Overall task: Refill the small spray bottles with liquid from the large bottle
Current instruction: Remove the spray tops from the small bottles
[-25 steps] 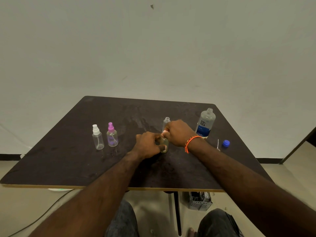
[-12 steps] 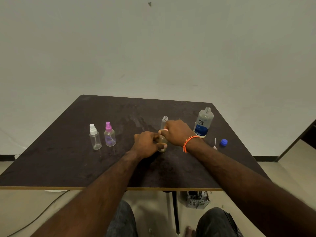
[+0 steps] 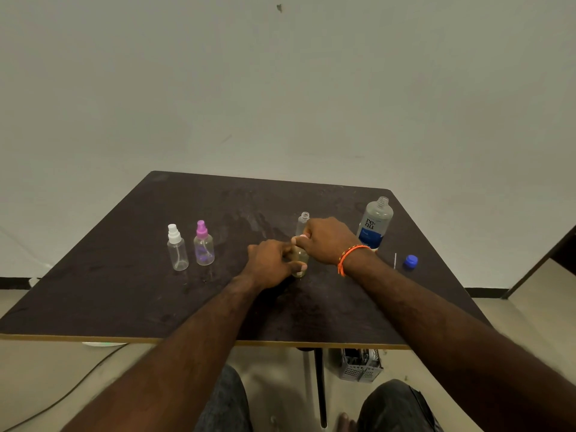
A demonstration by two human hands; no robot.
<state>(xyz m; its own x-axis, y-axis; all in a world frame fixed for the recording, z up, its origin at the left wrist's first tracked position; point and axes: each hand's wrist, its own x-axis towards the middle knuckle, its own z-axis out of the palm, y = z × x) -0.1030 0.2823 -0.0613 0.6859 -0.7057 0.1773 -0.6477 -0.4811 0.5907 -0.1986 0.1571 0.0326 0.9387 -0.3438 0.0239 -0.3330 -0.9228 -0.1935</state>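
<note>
Centrally, near the frame's middle, the left hand (image 3: 269,263) grips a small spray bottle (image 3: 300,258) while the right hand (image 3: 324,240) pinches its top; a slip could tip it, spilling liquid.

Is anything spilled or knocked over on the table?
No spill or tipped bottle shows. The large bottle stands open, its blue cap lying on the table. An open small bottle stands behind the hands. That fits refilling.
</note>
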